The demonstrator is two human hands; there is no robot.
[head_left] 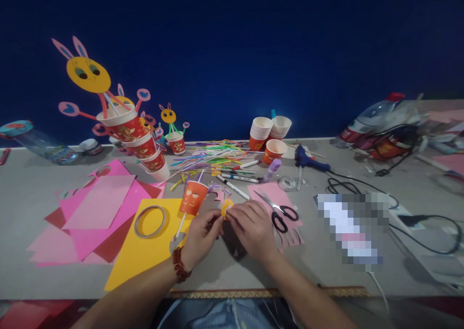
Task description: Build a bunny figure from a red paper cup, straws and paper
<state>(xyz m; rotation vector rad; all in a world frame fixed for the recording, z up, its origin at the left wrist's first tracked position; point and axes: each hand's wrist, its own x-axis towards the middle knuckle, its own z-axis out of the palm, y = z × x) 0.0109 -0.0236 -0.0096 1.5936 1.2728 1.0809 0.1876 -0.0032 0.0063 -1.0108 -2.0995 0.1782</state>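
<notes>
Between the fingertips of both hands is a small yellow paper disc [226, 207], held just above the table. My left hand [202, 234], with a beaded bracelet at the wrist, pinches its left edge. My right hand [253, 226] grips the disc from the right, and its fingers hide part of it. Just left of the disc stands an orange paper cup [193, 198] with straws. Black-handled scissors [279, 212] lie right of my right hand on a pink paper sheet [259, 189]. A yellow paper sheet [126, 261] and a tape roll [165, 222] lie to the left.
Finished cup figures with bunny heads [89, 75] stand at the back left. Pink sheets [101, 203] lie in front of them. Loose pipe cleaners and straws [213, 154], stacked cups [258, 135] and a blue glue gun [308, 160] with its cable are behind. A bottle [369, 121] stands right.
</notes>
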